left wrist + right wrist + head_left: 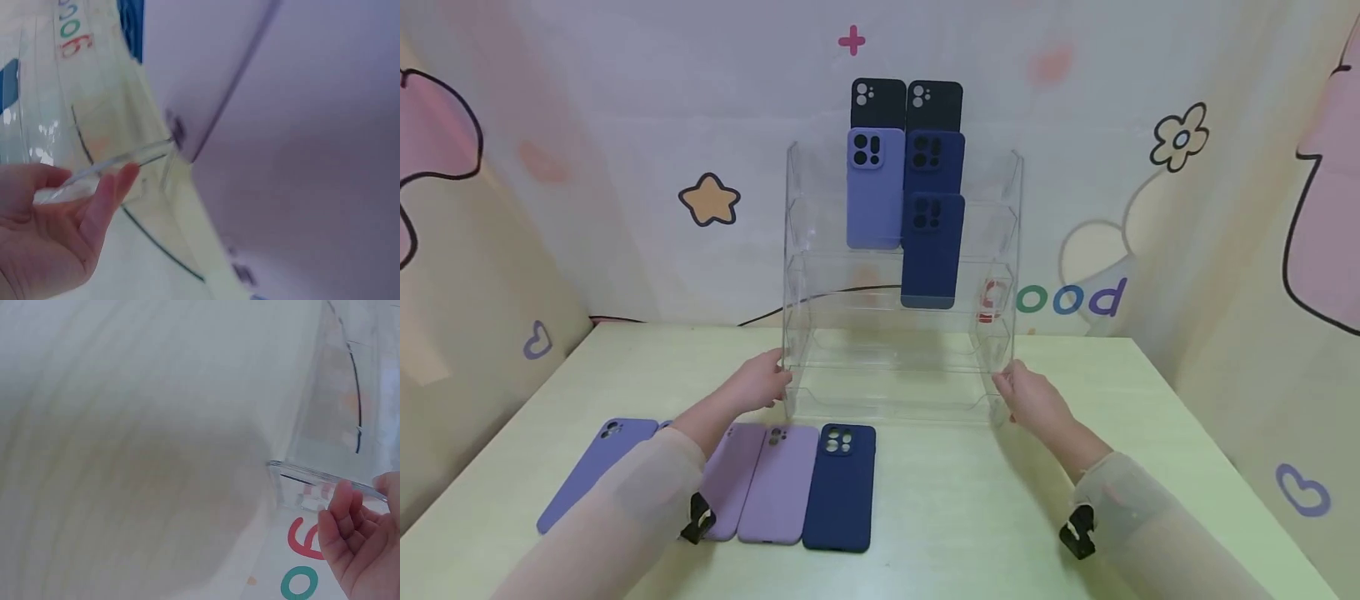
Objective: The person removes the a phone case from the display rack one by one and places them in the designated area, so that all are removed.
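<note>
A clear tiered display rack [895,408] stands on the table. My left hand [762,382] pinches the edge of its left side panel low down; in the left wrist view, thumb and fingers [103,212] lie on either side of that panel. My right hand [1028,396] grips the right side panel at about the same height, the panel edge [325,475] between thumb and fingers in the right wrist view. On the rack's upper tiers stand two black phone cases [878,104], one periwinkle phone case [875,200] and two navy phone cases [931,258], overlapping in steps.
In front of the rack's left half lies a row of phone cases: a periwinkle one [598,475], two lilac ones [778,487] and a navy one [839,508]. My left forearm partly covers the row. A patterned cloth backdrop [625,167] hangs behind the table [970,517].
</note>
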The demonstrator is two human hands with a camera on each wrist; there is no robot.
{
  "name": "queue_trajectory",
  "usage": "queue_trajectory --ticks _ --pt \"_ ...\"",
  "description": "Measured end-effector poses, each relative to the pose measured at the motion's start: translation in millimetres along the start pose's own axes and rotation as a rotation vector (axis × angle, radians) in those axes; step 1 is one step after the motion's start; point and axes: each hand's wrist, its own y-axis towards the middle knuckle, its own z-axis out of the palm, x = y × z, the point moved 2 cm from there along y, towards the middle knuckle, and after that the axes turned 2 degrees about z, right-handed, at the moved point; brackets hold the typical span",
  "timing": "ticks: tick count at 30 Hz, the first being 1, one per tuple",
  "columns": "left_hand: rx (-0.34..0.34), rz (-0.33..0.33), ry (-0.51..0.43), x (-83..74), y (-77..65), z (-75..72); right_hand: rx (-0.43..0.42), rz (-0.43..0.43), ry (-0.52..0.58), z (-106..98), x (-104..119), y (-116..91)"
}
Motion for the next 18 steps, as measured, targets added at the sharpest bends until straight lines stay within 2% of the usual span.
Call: queue_trajectory --ticks 2,5,8,10,13,18 --pt "0.046 -0.015 -0.039 0.4 6.5 -0.5 -0.033 0.010 0.039 -7.7 -0.4 -0.8" --pt "0.121 -0.036 -0.076 -0.5 7.9 -6.8 -0.143 0.013 0.132 -25.0 6.3 2.1" --pt "0.166 -0.048 -0.087 -1.2 5.2 -12.6 -0.263 -0.031 0.234 -44.8 17.2 7.1" --pt "0.179 -0.052 -0.087 -1.5 3.0 -13.7 -0.310 -0.074 0.289 -56.5 25.0 11.1" --pt "0.190 -0.055 -0.077 0.1 3.1 -13.4 -0.324 -0.126 0.337 -70.1 37.0 17.6" --pt "0.203 -0.071 -0.090 2.5 6.9 -11.3 -0.273 -0.173 0.365 -81.9 58.3 32.7"
